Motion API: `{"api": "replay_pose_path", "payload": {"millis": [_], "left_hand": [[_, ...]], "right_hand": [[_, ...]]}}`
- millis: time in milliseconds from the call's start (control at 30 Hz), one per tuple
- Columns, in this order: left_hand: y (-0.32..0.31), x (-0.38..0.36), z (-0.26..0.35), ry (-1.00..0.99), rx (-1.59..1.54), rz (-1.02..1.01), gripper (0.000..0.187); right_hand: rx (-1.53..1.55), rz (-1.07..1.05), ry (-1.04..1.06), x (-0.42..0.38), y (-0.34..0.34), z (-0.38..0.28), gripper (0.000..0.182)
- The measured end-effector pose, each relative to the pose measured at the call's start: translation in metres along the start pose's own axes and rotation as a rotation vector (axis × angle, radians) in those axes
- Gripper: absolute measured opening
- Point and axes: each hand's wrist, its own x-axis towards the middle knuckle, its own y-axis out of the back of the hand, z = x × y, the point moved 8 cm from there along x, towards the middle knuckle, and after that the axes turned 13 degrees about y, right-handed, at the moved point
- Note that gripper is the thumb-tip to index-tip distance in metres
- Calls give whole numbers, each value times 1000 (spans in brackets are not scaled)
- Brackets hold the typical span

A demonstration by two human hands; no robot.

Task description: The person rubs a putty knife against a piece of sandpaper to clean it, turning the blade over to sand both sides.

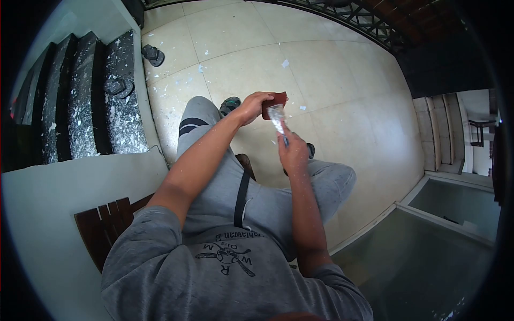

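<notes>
My left hand (252, 108) is closed on a reddish-brown sheet of sandpaper (275, 99), thumb on top, held out over the floor between my knees. A putty knife (277, 117) with a pale, whitish blade is in my right hand (294, 155), its fingers wrapped round the handle and the index finger stretched toward the blade. The blade points up and away from me, and its tip overlaps the lower edge of the sandpaper. White specks dot both forearms.
Pale floor tiles (321, 75) with scattered white flakes (285, 63) spread ahead. On the left, dark steps (126, 125) are strewn with flakes; slippers (153, 55) lie nearby. I sit on a wooden seat (99, 230). Glass panels (412, 257) stand at right.
</notes>
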Motion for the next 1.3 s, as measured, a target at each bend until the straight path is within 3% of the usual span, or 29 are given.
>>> {"api": "replay_pose_path", "payload": {"millis": [100, 167, 233, 300, 533, 633, 733, 833, 967, 1100, 1167, 1233, 1300], "left_hand": [[-3, -6, 7, -41, 24, 52, 44], [13, 5, -7, 57, 30, 65, 44], [11, 11, -6, 12, 0, 52, 44], [5, 2, 2, -67, 3, 71, 44], [-10, -15, 20, -57, -55, 2, 46], [-15, -12, 13, -11, -49, -16, 47], [-11, -14, 20, -6, -68, -17, 48], [-15, -10, 13, 77, -130, -30, 49], [-17, -19, 22, -16, -66, -60, 53], [-20, -18, 26, 53, -91, -64, 53], [-21, -21, 27, 24, -102, -73, 53], [-21, -20, 28, 12, -103, -98, 53], [-18, -22, 28, 68, -117, -112, 53]], "right_hand": [[50, 66, -32, 2, -3, 4, 49], [1, -48, -3, -2, -3, -21, 46], [22, 15, 34, 3, -1, -7, 44], [67, 48, -61, 4, -3, 3, 50], [79, 59, -16, 4, 1, -8, 47], [27, -19, 5, -5, 1, -7, 47], [91, 117, -5, 3, 8, 1, 51], [7, 22, 11, -5, 4, -11, 45], [115, 81, -46, -3, -2, 8, 48], [45, 54, 69, 0, -4, -2, 48], [204, 132, -24, 3, 2, 17, 48], [167, 135, -33, -4, 2, 6, 47], [131, 64, 75, -4, -1, -9, 47]]}}
